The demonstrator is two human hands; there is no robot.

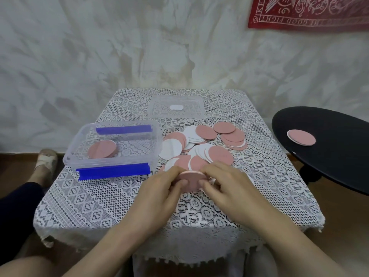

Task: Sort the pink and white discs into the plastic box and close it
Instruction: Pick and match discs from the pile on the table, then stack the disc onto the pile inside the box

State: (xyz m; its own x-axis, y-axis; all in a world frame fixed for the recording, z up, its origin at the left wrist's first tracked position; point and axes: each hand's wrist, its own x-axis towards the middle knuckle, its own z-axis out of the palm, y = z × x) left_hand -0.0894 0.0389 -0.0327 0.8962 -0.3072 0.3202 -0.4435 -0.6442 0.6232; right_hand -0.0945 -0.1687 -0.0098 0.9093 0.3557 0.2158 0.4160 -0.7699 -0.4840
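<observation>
Both hands hold one small stack of pink discs (192, 181) near the table's middle. My left hand (159, 193) grips the stack's left edge and my right hand (227, 188) grips its right edge. Beyond them lies a loose pile of pink and white discs (203, 145). The clear plastic box (93, 159) with blue clips stands at the left, with a few pink discs (102, 148) inside. Its clear lid (176, 114) lies at the back of the table.
The small table wears a white lace cloth (119, 196). A round black table (335, 156) at the right carries a pink disc (301, 137). A person's foot (46, 162) and dark-clad leg (18, 208) are on the floor at the left.
</observation>
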